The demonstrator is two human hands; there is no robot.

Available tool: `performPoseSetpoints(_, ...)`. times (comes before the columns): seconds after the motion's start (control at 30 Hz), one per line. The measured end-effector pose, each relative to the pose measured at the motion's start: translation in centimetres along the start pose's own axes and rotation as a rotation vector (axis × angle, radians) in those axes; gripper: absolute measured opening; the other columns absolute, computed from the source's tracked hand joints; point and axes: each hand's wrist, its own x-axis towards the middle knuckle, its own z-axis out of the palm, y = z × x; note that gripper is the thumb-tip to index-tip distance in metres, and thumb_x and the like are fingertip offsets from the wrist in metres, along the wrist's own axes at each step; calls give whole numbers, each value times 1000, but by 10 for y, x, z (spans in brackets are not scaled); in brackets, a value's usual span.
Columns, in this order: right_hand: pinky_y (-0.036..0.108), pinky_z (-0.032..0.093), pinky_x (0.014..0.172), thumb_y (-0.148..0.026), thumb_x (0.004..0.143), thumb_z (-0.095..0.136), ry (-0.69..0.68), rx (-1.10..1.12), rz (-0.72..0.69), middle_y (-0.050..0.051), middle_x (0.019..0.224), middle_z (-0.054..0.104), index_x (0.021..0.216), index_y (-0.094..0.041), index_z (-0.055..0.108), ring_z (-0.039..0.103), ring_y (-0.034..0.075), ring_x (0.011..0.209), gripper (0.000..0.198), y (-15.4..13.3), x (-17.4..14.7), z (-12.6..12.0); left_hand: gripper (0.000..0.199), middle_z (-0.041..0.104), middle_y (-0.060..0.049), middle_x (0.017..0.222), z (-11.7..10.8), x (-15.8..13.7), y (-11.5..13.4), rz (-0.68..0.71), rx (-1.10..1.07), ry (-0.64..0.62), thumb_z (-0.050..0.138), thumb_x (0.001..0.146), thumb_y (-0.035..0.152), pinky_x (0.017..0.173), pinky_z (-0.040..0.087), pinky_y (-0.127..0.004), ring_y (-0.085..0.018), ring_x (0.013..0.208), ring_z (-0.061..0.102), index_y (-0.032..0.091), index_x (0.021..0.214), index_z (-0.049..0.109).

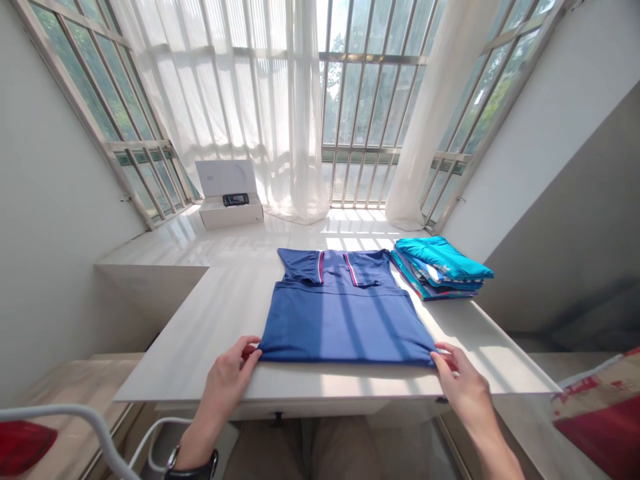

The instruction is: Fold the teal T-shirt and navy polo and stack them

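The blue shirt (345, 327) lies flat on the table (200, 347), in the middle of its near part, its lower edge running almost parallel to the table's front edge. The left hand (227, 370) pinches the near left corner between thumb and fingers, and the right hand (463, 380) pinches the near right corner the same way; gripping both ends at once probably spreads the pull evenly and draws that edge straight. The sleeves (303, 268) are turned inward, striped cuffs facing each other, which makes the outline narrower, and a straight line across the cloth just below them suggests the lower part is doubled over. At the table's right side sits a pile of folded clothes (443, 267), a bright teal piece on top, set aside seemingly to leave the middle free for the shirt; whether its left side touches the shirt is hard to tell. Beyond the table's far left, an open white box (233, 215) with a phone (236, 199) propped in it stands back, well apart from both hands.
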Motion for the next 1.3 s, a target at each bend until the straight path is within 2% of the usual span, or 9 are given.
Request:
performPoseSetpoints(0.23,38,58,65,-61,83,51,-9,-94,-93,9,82,75,104,-23,67,69,26,68,46,6,1,0,24,76,-2,93,0,-5,9,29,111,17,50,93,39,71,55,-32,-21,79,72,27,108,64)
performPoseSetpoints(0.33,45,58,81,-56,91,45,63,-178,-251,14,101,73,108,-21,65,69,30,88,44,-15,-3,0,26,73,-7,111,4,0,28,181,188,96,46,96,33,84,57,-37,-24,100,71,24,113,64)
performPoseSetpoints(0.4,48,54,95,-53,96,43,57,-219,-384,15,112,71,111,-21,65,66,32,105,41,-36,-3,6,27,70,-9,119,10,13,49,328,236,92,44,99,31,93,56,-39,-25,110,68,23,115,65)
performPoseSetpoints(0.5,47,48,107,-50,99,42,-111,-241,-576,15,124,68,117,-21,66,63,31,119,42,-66,5,27,29,68,-12,127,27,45,77,528,370,-33,45,101,28,102,53,-40,-25,118,65,21,119,67)
performPoseSetpoints(0.57,46,45,112,-51,99,44,-229,-322,-621,16,140,62,128,-19,65,56,32,132,48,-73,14,44,37,63,-17,139,43,68,83,567,511,-93,52,98,30,110,47,-46,-32,130,58,15,129,65)
performPoseSetpoints(0.67,51,40,116,-55,97,47,-325,-498,-545,17,156,49,143,-16,57,42,36,146,62,-66,26,62,57,51,-25,152,66,87,69,514,642,-152,54,98,42,112,43,-56,-41,142,47,9,144,56)
performPoseSetpoints(0.8,55,35,119,-57,97,45,-350,-584,-480,19,162,41,152,-15,49,35,38,151,69,-49,30,69,64,37,-21,163,83,87,41,505,647,-119,42,103,50,120,30,-58,-40,151,32,11,154,46)
performPoseSetpoints(1.03,55,32,120,-57,98,42,-355,-608,-466,18,163,38,154,-14,47,33,37,152,71,-50,13,63,63,38,-19,163,81,71,32,522,638,-82,40,103,50,121,30,-56,-39,152,33,14,155,45)
performPoseSetpoints(1.3,54,35,119,-60,96,43,-273,-623,-513,18,162,41,150,-14,53,39,38,149,72,-40,-29,50,63,39,-16,163,68,21,17,554,669,-24,41,103,52,118,35,-55,-38,150,36,16,155,47)
